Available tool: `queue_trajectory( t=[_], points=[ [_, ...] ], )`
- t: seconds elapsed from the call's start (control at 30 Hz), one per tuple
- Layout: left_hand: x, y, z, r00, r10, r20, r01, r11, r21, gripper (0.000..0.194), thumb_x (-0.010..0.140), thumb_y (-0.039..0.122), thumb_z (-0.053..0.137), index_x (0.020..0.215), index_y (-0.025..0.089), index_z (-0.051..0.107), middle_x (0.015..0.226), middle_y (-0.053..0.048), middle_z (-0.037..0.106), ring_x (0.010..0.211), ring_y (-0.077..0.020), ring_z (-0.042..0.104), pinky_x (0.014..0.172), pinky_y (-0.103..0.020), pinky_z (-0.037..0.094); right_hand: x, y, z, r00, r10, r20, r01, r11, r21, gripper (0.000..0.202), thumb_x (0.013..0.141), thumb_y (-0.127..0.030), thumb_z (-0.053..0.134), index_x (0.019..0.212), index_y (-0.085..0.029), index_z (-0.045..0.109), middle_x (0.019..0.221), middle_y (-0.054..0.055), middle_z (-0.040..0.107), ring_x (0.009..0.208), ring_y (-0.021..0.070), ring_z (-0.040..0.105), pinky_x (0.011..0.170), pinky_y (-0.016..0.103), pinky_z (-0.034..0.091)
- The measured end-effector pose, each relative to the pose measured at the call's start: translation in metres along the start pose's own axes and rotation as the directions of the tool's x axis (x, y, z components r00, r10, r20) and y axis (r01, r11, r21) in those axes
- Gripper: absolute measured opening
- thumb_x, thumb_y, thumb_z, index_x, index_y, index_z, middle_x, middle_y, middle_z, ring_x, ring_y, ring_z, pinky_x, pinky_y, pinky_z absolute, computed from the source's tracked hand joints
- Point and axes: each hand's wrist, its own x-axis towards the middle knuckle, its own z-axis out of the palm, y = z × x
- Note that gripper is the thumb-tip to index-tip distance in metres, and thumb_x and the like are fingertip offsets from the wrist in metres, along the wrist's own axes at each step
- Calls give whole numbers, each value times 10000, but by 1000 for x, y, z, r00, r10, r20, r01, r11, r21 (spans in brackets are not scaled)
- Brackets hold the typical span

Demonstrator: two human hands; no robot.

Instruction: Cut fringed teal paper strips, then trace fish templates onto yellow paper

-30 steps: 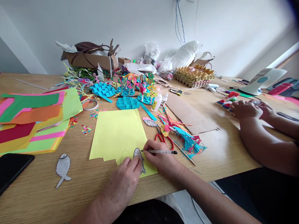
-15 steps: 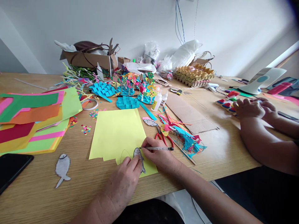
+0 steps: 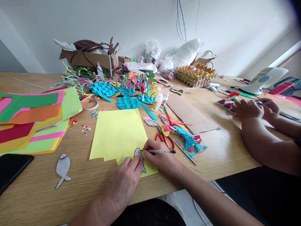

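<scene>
My left hand (image 3: 128, 174) presses its fingertips on a grey paper fish cutout (image 3: 138, 153), holding it flat against a yellow sheet of paper (image 3: 117, 131). The cutout's middle is partly hidden under the fingers. Held in my right hand (image 3: 160, 157) is a pen (image 3: 162, 151) with a pale barrel and a dark end; its tip meets the cutout's right edge near the head. A thin drawn fish outline (image 3: 125, 153) shows on the yellow paper left of the cutout. A second grey fish cutout (image 3: 63, 166) lies on the wood to the left.
Red-handled scissors (image 3: 164, 141), a stick with streamers (image 3: 188, 141) and cardboard (image 3: 188, 113) lie to the right. Glue bottles (image 3: 157, 102) stand behind the yellow sheet. Coloured papers (image 3: 35, 110) and a phone (image 3: 11, 171) are at left. Another person's hands (image 3: 255, 110) work at right.
The pen and my right hand have shifted very slightly along the cutout's edge. My left hand stays on the cutout. The other person's hands have moved a little.
</scene>
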Motion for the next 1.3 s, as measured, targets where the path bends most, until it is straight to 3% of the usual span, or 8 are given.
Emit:
queue_trajectory(
  t=[0.33, 0.87, 1.3],
  points=[
    [-2, 0, 3, 1000, 1, -26, -1, 1000, -2, 353, 789, -17, 424, 1104, 42, 574, 1051, -133, 642, 796, -215, 580, 720, -340, 529, -10, -5, -3, 999, 29, 18, -29, 1000, -1, 93, 695, -91, 493, 652, -169, 523, 579, -15, 557, 514, 94, 499, 478, 185, 351],
    [-1, -1, -1, 998, 0, 62, 0, 1000, 0, 353, 815, 3, 404, 1131, 62, 549, 1089, -134, 621, 841, -212, 575, 737, -334, 518, -18, -6, -3, 999, 29, 22, -28, 999, -39, 113, 684, -70, 499, 660, -168, 550, 594, -17, 588, 516, 90, 496, 482, 181, 350],
    [-3, -1, 1, 999, 34, 24, -35, 999, 12, 347, 812, 7, 424, 1135, 43, 543, 1057, -138, 622, 811, -209, 562, 729, -332, 508, -25, -7, -5, 999, 42, 21, -40, 996, -85, 96, 700, -93, 500, 670, -174, 540, 576, -22, 562, 510, 95, 501, 477, 185, 338]
  ],
)
